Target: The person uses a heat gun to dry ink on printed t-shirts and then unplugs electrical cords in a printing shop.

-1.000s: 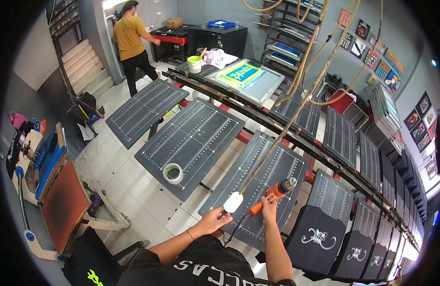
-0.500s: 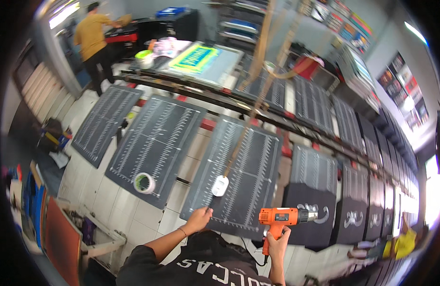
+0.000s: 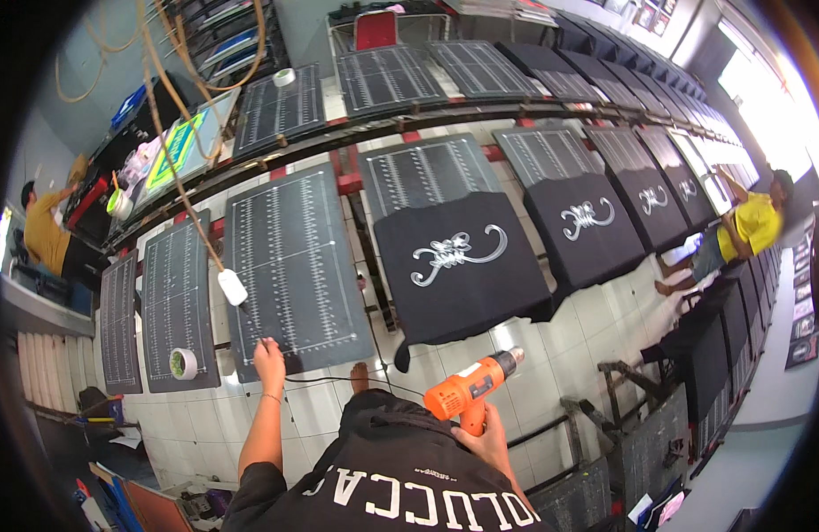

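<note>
My right hand point(image 3: 487, 443) is wrapped round the handle of an orange heat gun point(image 3: 467, 387), its metal nozzle aimed up and to the right. A dark power cord point(image 3: 356, 380) trails leftward from the gun. Over the front of a dark marked board point(image 3: 289, 266), my left hand point(image 3: 268, 362) is closed on the cord. Just beyond it a white socket block point(image 3: 232, 288) hangs from a tan cable. Right of that board, a black cloth with a silver swirl print point(image 3: 458, 253) drapes over another board.
More printed black cloths point(image 3: 587, 217) lie on boards to the right. A person in a yellow shirt point(image 3: 755, 222) is there; another person point(image 3: 46, 235) stands far left. A tape roll point(image 3: 183, 363) lies on a left board. Metal frames point(image 3: 613, 381) stand at lower right.
My view has swung right, bringing the printed cloths nearer the middle. The heat gun's nozzle now tilts upward. My left hand stays closed near the socket block.
</note>
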A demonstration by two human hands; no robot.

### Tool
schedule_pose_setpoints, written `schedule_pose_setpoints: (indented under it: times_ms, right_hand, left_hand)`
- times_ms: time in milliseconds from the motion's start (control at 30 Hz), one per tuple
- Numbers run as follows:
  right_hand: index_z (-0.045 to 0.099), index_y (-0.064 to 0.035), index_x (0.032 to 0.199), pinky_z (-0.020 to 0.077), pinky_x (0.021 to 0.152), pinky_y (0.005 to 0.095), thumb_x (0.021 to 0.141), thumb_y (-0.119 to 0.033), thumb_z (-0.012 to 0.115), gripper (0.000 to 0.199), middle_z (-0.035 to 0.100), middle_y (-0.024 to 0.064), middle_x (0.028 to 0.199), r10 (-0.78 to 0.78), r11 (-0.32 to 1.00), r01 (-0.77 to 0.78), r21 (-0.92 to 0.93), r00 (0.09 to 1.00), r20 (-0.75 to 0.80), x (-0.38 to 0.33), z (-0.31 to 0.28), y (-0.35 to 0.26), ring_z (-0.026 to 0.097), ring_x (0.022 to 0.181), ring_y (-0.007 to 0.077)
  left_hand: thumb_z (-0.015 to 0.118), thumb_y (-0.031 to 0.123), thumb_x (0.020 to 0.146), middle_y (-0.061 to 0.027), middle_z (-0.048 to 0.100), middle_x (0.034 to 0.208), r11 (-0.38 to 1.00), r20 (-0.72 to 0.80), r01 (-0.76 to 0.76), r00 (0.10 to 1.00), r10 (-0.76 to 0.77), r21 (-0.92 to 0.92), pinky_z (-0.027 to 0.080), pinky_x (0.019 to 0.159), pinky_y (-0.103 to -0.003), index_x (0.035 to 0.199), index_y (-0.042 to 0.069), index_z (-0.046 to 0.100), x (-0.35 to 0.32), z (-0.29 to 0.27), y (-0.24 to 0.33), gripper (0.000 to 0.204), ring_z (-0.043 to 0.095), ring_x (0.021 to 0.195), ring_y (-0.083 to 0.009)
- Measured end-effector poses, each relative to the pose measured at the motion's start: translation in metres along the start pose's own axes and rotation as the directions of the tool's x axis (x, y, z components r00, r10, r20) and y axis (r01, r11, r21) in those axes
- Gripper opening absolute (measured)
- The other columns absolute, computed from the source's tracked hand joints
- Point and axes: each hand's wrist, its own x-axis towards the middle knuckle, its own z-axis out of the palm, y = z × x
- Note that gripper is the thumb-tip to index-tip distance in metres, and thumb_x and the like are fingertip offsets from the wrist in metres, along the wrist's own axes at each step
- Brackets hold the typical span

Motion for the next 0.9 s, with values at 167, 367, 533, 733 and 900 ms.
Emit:
schedule_pose_setpoints:
  times_ms: [167, 367, 533, 733, 900]
  right_hand:
    - [0.049, 0.0025, 0.134, 0.0521, 0.090, 0.0353, 0.079, -0.015, 0.081, 0.067, 0.068, 0.0183, 0.115, 0.000, 0.994, -0.005, 0.107, 0.999, 0.043, 0.007, -0.072, 0.009, 0.068, 0.104, 0.0232]
    - [0.049, 0.0026, 0.131, 0.0517, 0.088, 0.0327, 0.083, -0.003, 0.072, 0.054, 0.065, 0.0093, 0.109, -0.167, 0.983, 0.168, 0.079, 0.986, -0.007, 0.069, -0.123, -0.023, 0.063, 0.100, 0.0142]
    - [0.052, 0.0012, 0.134, 0.0509, 0.088, 0.0348, 0.086, -0.011, 0.071, 0.053, 0.067, 0.0106, 0.103, -0.114, 0.983, 0.111, -0.147, 0.993, -0.007, 0.127, -0.161, -0.028, 0.066, 0.098, 0.0181]
    - [0.057, 0.0006, 0.126, 0.0504, 0.066, 0.0307, 0.087, -0.013, 0.067, 0.042, 0.067, 0.0090, 0.089, -0.075, 0.968, 0.073, -0.240, 0.997, 0.000, 0.188, -0.185, -0.067, 0.063, 0.070, 0.0151]
    - [0.056, 0.0001, 0.124, 0.0495, 0.060, 0.0296, 0.087, -0.009, 0.064, 0.039, 0.060, 0.0048, 0.081, 0.053, 0.978, -0.039, -0.206, 0.997, 0.062, 0.231, -0.186, -0.116, 0.059, 0.063, 0.0130]
  left_hand:
    - [0.054, 0.025, 0.100, -0.0134, 0.064, 0.069, 0.920, -0.136, -0.145, 0.969, 0.206, 0.363, 0.047, 0.065, -0.042, 0.083, -0.001, 0.058, -0.005, 0.009, -0.003, 0.032, 0.062, 0.064, -0.0282]
    - [0.059, 0.024, 0.097, -0.0180, 0.067, 0.104, 0.781, -0.285, -0.131, 0.884, 0.371, 0.610, 0.050, 0.080, -0.043, 0.106, -0.001, 0.062, -0.020, 0.010, -0.017, 0.026, 0.064, 0.091, -0.0358]
    - [0.058, 0.014, 0.097, -0.0143, 0.067, 0.113, 0.946, -0.370, -0.246, 0.876, 0.310, 0.210, 0.050, 0.090, -0.033, 0.124, -0.002, 0.059, -0.054, 0.049, 0.099, 0.032, 0.065, 0.096, -0.0253]
    - [0.050, 0.006, 0.100, -0.0128, 0.068, 0.103, 0.779, 0.213, -0.466, 0.783, 0.584, -0.420, 0.053, 0.083, -0.035, 0.114, -0.002, 0.060, -0.127, 0.076, 0.337, 0.019, 0.064, 0.088, -0.0168]
    - [0.068, 0.015, 0.085, -0.0039, 0.069, 0.080, 0.093, 0.148, -0.889, 0.029, 0.989, -0.448, 0.053, 0.062, -0.033, 0.097, 0.011, 0.068, -0.172, 0.076, 0.457, 0.013, 0.066, 0.068, -0.0177]
